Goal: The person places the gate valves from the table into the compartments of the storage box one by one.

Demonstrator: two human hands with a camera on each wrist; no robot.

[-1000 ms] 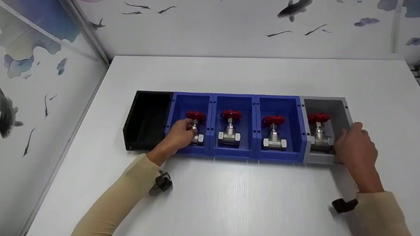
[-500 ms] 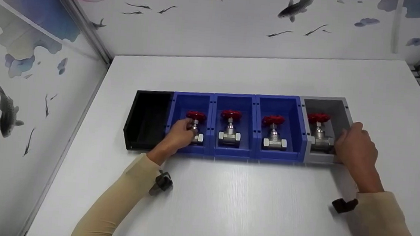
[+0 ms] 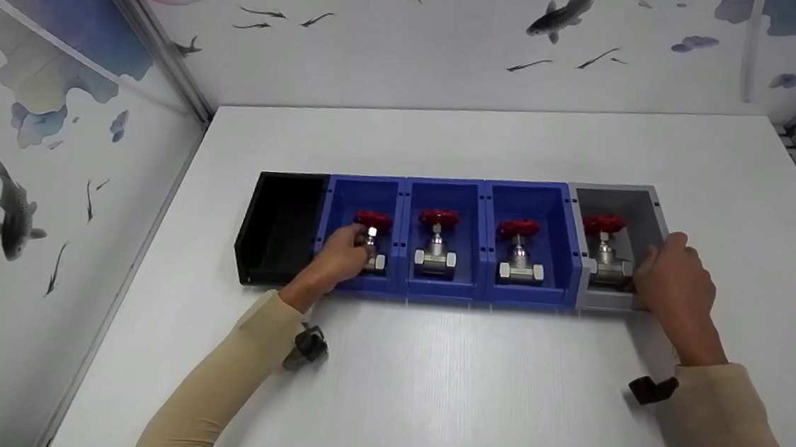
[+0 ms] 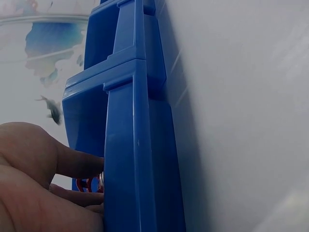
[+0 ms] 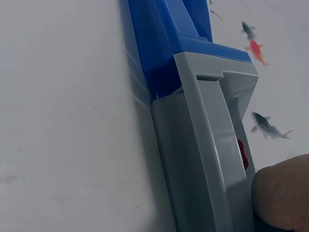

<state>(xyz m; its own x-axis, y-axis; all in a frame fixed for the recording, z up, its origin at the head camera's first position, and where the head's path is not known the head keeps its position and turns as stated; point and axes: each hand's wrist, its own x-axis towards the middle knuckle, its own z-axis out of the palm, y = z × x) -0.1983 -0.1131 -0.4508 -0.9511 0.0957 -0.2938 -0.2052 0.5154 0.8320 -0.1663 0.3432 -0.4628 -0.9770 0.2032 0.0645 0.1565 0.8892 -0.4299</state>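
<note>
My left hand (image 3: 342,253) reaches into the leftmost blue bin (image 3: 365,187), thumb and fingers around a gate valve (image 3: 373,219) with a red handwheel and metal body; its lower part is partly hidden by the hand. In the left wrist view the fingers (image 4: 79,163) pass behind the blue front wall. My right hand (image 3: 676,295) grips the right side wall of the grey bin (image 3: 642,235), its fingertips partly hidden. Another red-wheeled valve (image 3: 605,250) stands in that bin, beside the hand. Similar valves stand upright in the middle blue bin (image 3: 443,188) and right blue bin (image 3: 527,191).
A black bin (image 3: 288,225) joins the row's left end. All the bins stand side by side on a white table (image 3: 442,383). White panels (image 3: 411,54) printed with fish rise behind and to the left. A small black device (image 3: 310,343) sits at each wrist.
The valve at my left hand has shifted very slightly to the right. Both hands and the row of bins otherwise stay in place.
</note>
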